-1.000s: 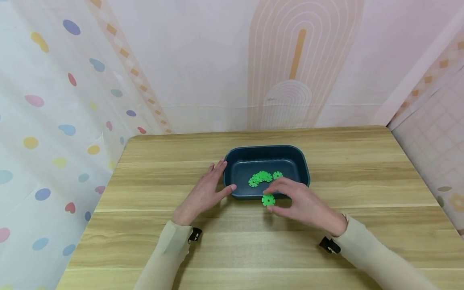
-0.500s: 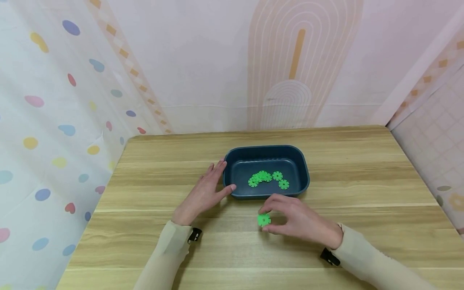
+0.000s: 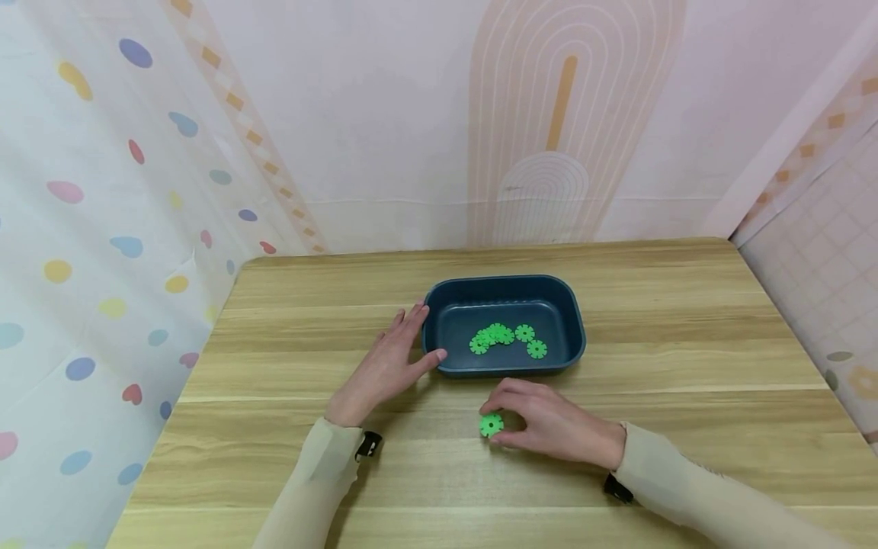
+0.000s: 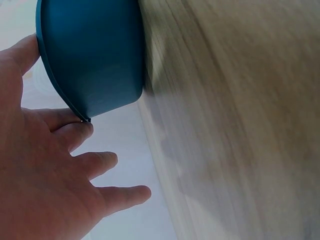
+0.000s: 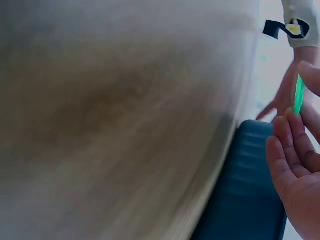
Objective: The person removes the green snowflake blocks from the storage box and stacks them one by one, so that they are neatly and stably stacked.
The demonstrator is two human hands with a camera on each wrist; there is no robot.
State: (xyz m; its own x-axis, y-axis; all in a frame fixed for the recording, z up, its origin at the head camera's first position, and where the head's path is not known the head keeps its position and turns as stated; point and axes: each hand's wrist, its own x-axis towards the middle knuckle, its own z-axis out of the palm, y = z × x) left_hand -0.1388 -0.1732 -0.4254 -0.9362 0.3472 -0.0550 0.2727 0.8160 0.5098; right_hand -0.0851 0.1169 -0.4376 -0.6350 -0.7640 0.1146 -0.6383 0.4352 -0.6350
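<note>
Right hand (image 3: 549, 421): thumb and fingers pinch a green notched disc (image 3: 485, 429), over the table, near side of the dark blue bin (image 3: 504, 372). Left hand (image 3: 382, 372): well apart from the right, fingers spread, fingertips and thumb touching bin rim at its left end. Inside bin: overlapping green discs (image 3: 492, 335), two more just right. Wood-grain table (image 3: 274, 396) under; patterned curtain (image 3: 384, 122) behind.
</note>
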